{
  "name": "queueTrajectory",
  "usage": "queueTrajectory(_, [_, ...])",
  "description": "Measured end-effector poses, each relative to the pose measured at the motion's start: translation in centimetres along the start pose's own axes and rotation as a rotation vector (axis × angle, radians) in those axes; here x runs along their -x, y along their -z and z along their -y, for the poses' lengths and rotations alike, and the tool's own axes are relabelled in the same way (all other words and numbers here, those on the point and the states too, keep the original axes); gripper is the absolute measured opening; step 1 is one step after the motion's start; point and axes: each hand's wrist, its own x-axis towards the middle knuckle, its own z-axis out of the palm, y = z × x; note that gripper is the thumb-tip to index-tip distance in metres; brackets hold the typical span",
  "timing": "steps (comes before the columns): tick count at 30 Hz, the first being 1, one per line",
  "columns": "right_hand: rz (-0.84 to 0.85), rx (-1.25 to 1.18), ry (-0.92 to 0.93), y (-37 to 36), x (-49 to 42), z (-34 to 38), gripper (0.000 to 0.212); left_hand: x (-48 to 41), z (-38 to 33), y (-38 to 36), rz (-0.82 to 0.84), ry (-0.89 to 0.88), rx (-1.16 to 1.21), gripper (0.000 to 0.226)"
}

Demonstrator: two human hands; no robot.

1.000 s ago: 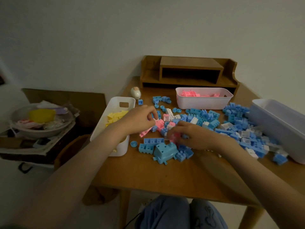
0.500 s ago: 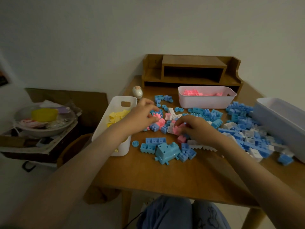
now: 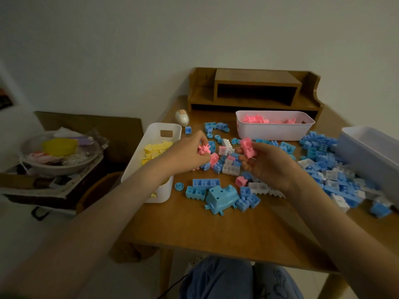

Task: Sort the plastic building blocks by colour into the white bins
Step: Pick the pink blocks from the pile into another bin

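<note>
1. Left hand (image 3: pixel 185 153): fingertips pinch a small pink piece (image 3: pixel 204 149) with spiky prongs, held just above the mixed heap.
2. Right hand (image 3: pixel 269 167): palm turned up, fingers curled round a chunky pink block (image 3: pixel 247 147) with studded faces. The two hands are apart, with loose pieces lying between them.
3. Worktop (image 3: pixel 216 231): smooth brown wood; the grain is faint in the dim light.
4. Left bin (image 3: pixel 151 131): white plastic with rounded corners and a rectangular handle slot in its far wall. It holds flat yellow blocks (image 3: pixel 156 148).
5. Far bin (image 3: pixel 274 132): white, oblong, thin-walled. It holds pink blocks (image 3: pixel 255 119) and stands just in front of the wooden shelf unit (image 3: pixel 254 89).
6. Right bin (image 3: pixel 364 158): white, long, at the right edge of the worktop. I cannot tell its contents.
7. Blue blocks (image 3: pixel 321 160): glossy and studded, thickest between the far bin and the right bin. White blocks (image 3: pixel 231 169) are mixed in, some with the hollow underside up.
8. Large blue piece (image 3: pixel 220 196): boxy, with round holes and short pegs, at the near side of the heap. A blue ring (image 3: pixel 179 186) lies beside the left bin.
9. Egg-shaped white figure (image 3: pixel 182 118): smooth and rounded, standing beyond the left bin.
</note>
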Motion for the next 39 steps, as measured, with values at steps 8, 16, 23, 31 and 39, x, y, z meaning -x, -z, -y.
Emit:
queueTrajectory(8, [0.034,-0.237,-0.134,0.3,-0.7,-0.2,0.047,-0.3,0.4,-0.2,0.014,-0.015,-0.053,0.025])
queueTrajectory(16, [0.077,0.039,-0.058,0.2,-0.6,-0.2,0.017,-0.5,0.2,-0.3,0.085,-0.016,-0.235,0.027])
queueTrajectory(23, [-0.031,0.707,0.081,-0.4,-0.3,-0.1,0.01,-1.3,-2.3,-0.5,0.058,-0.132,-0.305,0.01])
queueTrajectory(31, [-0.139,1.05,0.284,1.2,-2.3,3.6,0.011,-5.0,-6.1,0.4,0.145,-0.146,-0.283,0.052])
queueTrajectory(39, [-0.548,1.383,0.596,6.8,-8.7,10.1,0.019,-14.7,-8.4,-1.5,0.115,-0.27,-0.241,0.042])
